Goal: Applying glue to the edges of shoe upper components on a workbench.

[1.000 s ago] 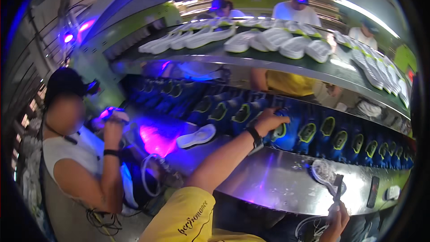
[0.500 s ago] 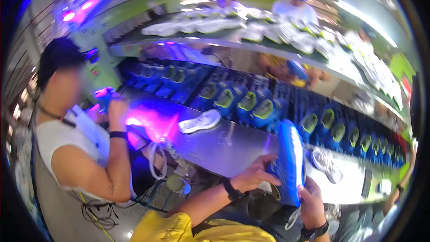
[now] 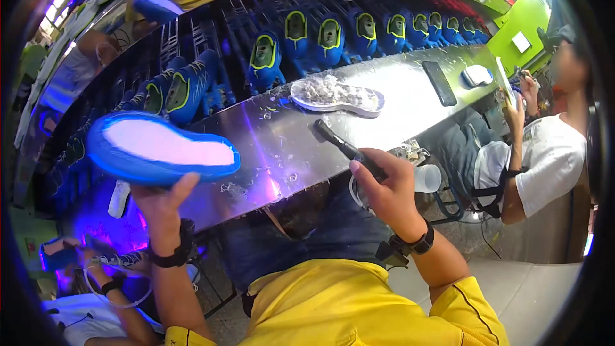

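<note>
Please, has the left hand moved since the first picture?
Yes: against the metal bench, the left hand went from the shoe row toward the near edge.

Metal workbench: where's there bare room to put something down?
Bare metal shows between the white shoe sole and the flat black bar. Scraps speckle the metal left of the black brush; blue shoes crowd along the back edge.

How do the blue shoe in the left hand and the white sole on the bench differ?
The blue shoe is held up in the left hand, while the white sole lies on the metal bench. The shoe's exposed underside is pale and looks smooth, with a blue border; the sole's upper face is strewn with whitish bits. Both share a long, foot-shaped outline.
</note>
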A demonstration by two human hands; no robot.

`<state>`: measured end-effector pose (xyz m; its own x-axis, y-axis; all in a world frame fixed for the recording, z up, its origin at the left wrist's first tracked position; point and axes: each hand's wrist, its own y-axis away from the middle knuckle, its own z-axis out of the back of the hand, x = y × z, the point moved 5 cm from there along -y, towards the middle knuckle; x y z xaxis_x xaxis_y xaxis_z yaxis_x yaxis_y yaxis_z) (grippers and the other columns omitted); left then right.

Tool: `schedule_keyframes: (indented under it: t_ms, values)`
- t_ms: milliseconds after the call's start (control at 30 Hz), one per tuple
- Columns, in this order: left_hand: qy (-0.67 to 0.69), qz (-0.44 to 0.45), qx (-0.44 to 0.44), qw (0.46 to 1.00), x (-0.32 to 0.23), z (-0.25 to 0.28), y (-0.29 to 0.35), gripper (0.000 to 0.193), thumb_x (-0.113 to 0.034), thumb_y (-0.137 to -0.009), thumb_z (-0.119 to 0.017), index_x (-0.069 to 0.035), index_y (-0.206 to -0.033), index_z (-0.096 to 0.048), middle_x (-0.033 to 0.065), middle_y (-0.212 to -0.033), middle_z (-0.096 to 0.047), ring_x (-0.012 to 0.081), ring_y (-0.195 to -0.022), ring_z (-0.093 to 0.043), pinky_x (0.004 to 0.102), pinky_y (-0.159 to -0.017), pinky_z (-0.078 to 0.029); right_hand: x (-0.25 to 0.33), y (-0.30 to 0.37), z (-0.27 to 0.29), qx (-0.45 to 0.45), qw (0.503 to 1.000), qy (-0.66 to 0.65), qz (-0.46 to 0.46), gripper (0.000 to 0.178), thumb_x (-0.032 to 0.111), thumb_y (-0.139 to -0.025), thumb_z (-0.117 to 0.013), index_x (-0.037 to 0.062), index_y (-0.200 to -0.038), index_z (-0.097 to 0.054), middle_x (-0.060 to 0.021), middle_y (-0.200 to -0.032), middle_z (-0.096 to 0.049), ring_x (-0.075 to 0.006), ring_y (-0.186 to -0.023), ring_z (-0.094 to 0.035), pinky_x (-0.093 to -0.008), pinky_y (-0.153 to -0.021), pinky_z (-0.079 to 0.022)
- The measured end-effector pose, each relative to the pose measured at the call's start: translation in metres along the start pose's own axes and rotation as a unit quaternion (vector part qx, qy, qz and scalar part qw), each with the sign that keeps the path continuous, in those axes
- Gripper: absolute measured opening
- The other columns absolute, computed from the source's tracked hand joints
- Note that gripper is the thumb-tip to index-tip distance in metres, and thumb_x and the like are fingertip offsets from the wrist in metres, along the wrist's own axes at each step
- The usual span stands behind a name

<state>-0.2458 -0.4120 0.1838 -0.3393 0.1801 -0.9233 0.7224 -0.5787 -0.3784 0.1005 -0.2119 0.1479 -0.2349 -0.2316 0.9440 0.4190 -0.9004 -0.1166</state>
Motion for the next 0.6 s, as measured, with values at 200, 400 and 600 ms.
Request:
schedule_keyframes:
  t_ms: [200, 400, 600]
  values:
    - [-0.155, -0.084, 0.082, 0.981, 0.022, -0.052, 0.009, 0.082, -0.016, -0.067, -0.100, -0.004, -0.138, -0.061, 0.0142, -0.138, -0.066, 0.0267, -0.125, -0.066, 0.0462, -0.111, -0.051, -0.007, -0.006, -0.022, 0.105, 0.986, -0.092, -0.095, 0.022, 0.017, -0.101, -0.075, -0.0042, -0.107, -0.079, 0.0014, -0.077, -0.069, -0.0058, -0.069, -0.058, -0.0240, -0.062, -0.045]
    - [-0.404, -0.219, 0.118, 0.880, -0.033, -0.062, 0.057, 0.076, -0.026, -0.072, -0.089, -0.004, -0.138, -0.059, 0.0175, -0.142, -0.062, 0.0387, -0.135, -0.058, 0.0613, -0.122, -0.035, -0.006, -0.015, -0.062, 0.211, 0.938, -0.180, -0.208, 0.022, 0.015, -0.103, -0.069, -0.0011, -0.090, -0.078, 0.0025, -0.075, -0.066, -0.0044, -0.067, -0.049, -0.0219, -0.061, -0.036]
    - [-0.399, -0.255, 0.112, 0.874, -0.012, -0.050, 0.097, 0.083, -0.026, -0.080, -0.086, -0.001, -0.147, -0.044, 0.0204, -0.143, -0.058, 0.0424, -0.134, -0.057, 0.0650, -0.123, -0.034, -0.018, -0.021, -0.106, 0.207, 0.963, -0.105, -0.138, 0.025, 0.017, -0.104, -0.068, -0.0039, -0.095, -0.076, 0.0027, -0.074, -0.062, -0.0061, -0.070, -0.051, -0.0276, -0.063, -0.041]
